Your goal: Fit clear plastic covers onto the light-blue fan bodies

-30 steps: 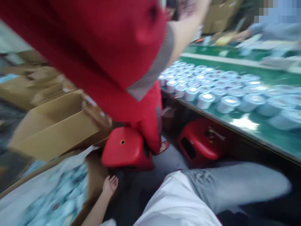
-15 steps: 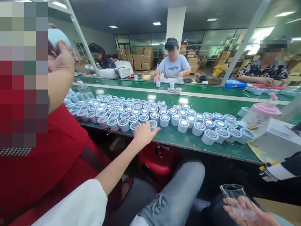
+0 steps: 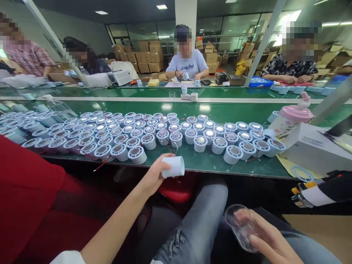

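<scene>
My left hand (image 3: 155,174) is closed round a light-blue plastic cylindrical housing (image 3: 174,167), held on its side just in front of the table's near edge. Red and dark wires show near its back end. Lower right, my right hand (image 3: 264,229) grips a clear plastic cup (image 3: 238,225), tilted over my lap; what is in the cup is hard to make out. Behind my left hand, many similar light-blue housings (image 3: 136,155) stand in rows on the green table (image 3: 203,164), with ringed vents and round silvery centres on top.
A pink-lidded cup (image 3: 295,115) and a white box (image 3: 313,150) stand at the right. Below them a black-and-white tool (image 3: 316,194) juts in near a cardboard box (image 3: 321,231). A clear bottle (image 3: 57,106) lies left. Co-workers sit across the table; a red garment (image 3: 24,190) is close at left.
My left hand has picked up a housing from the front row and brought it to the table edge. My right hand has moved left with the cup, now more tilted. The view has shifted.
</scene>
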Motion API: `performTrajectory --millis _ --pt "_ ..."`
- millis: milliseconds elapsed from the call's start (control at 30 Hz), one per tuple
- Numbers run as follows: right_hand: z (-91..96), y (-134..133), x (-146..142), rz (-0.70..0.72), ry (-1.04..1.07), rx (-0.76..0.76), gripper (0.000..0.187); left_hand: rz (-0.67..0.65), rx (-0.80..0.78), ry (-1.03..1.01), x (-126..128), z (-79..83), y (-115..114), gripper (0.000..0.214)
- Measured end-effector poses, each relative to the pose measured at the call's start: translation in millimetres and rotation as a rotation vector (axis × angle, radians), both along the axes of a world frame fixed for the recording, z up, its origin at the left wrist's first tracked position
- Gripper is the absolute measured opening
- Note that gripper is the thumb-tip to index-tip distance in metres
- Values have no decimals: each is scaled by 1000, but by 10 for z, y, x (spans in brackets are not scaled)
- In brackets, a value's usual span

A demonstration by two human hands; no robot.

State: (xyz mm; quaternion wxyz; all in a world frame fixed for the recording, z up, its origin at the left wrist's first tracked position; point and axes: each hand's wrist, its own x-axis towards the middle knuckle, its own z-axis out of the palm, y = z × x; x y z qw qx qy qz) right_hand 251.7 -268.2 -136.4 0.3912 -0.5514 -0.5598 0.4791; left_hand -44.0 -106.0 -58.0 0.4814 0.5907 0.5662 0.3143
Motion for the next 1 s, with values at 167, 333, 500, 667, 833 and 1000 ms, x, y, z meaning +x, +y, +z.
performTrajectory --millis 167,333,500,667,833,1000 --pt "237 271 -292 31 -671 509 53 -430 -639 -323 494 -194 -197 55" --pt "241 279 -230 -58 -975 491 47 -875 -275 0 878 -264 -286 25" --pt "324 119 -87 8 -505 160 13 -744 150 79 998 -285 -352 36" --pt "374 119 -84 -125 -227 93 24 -772 274 -36 984 -496 -352 64" --pt "305 113 -53 -283 21 19 32 -949 200 -115 970 -597 -351 66" --pt "328 100 1 -254 165 52 17 -867 -145 -297 972 -548 -420 68"
